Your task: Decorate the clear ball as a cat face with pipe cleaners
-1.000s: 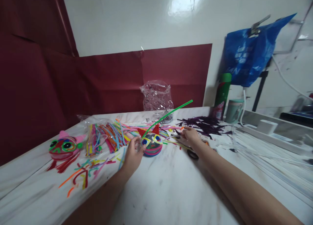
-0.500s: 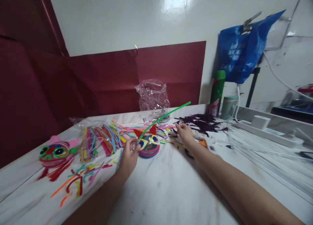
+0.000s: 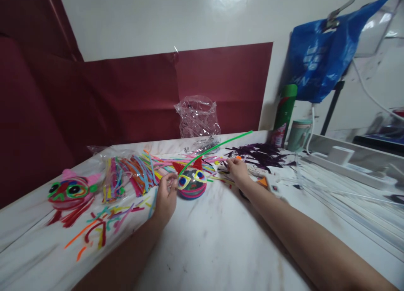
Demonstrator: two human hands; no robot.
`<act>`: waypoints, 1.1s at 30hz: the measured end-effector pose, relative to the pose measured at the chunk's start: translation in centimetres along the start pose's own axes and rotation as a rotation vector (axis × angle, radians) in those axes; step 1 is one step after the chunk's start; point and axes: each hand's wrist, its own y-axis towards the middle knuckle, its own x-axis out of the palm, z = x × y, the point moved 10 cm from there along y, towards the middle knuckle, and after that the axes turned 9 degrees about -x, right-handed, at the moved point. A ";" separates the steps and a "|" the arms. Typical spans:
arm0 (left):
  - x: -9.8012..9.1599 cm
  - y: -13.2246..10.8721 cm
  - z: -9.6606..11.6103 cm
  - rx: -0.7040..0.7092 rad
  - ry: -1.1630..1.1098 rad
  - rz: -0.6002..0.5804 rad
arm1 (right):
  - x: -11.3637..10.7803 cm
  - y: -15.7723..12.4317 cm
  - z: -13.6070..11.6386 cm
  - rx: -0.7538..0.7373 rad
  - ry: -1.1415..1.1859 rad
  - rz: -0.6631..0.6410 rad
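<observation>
Near the middle of the table sits a dark round craft figure (image 3: 192, 193) with red ears, yellow-rimmed eyes and pink bands round its lower part. My left hand (image 3: 166, 197) is at its left side, fingers closed at the lower end of a long green pipe cleaner (image 3: 217, 147). The stem rises behind the ears and slants up to the right. Farther right, my right hand (image 3: 238, 172) reaches over loose pipe cleaners and small tools, its fingers pinched together. What it grips, if anything, is hidden; a small orange piece (image 3: 239, 158) shows beside the fingertips.
At left are a pink-eared craft figure (image 3: 71, 194), cut pipe cleaner scraps (image 3: 102, 234) and bagged pipe cleaners (image 3: 131, 177). Purple shreds (image 3: 261, 154), a green can (image 3: 285, 105), a mug (image 3: 299, 135), a power strip (image 3: 350, 166) and clear rods (image 3: 353, 206) lie right.
The view has shifted slightly. My right hand stays over the tools, and an orange piece now shows by its fingertips. My left hand remains beside the round figure.
</observation>
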 end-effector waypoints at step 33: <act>-0.3 -0.3 -0.8 -0.034 0.025 0.021 | 2.1 -1.9 -1.8 -0.140 -0.018 -0.099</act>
